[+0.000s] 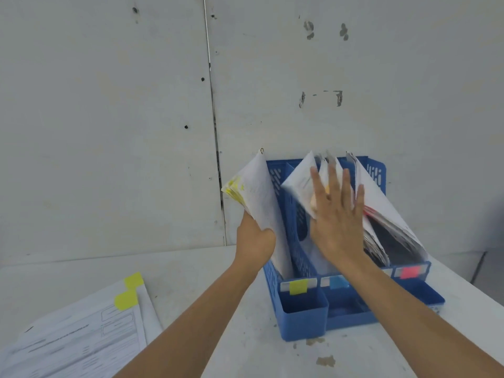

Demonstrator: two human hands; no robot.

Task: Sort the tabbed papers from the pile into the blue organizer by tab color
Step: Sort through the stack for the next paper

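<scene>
The left hand [255,236] grips the yellow stack [259,192] in the organizer's [302,320] left slot, leaning it out over the side wall. The right hand [338,214], fingers spread flat, presses the middle papers [298,184]. The pile [81,336] lies left of the organizer. I'd worry the leaning stack spills out, or the push crumples sheets.

No legible text, printed lines on the pile of papers [81,342] blurred — organizer [305,320] tags colour only

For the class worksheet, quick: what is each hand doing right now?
Left hand: grips yellow-tabbed papers.
Right hand: open, pressing middle papers.
</scene>
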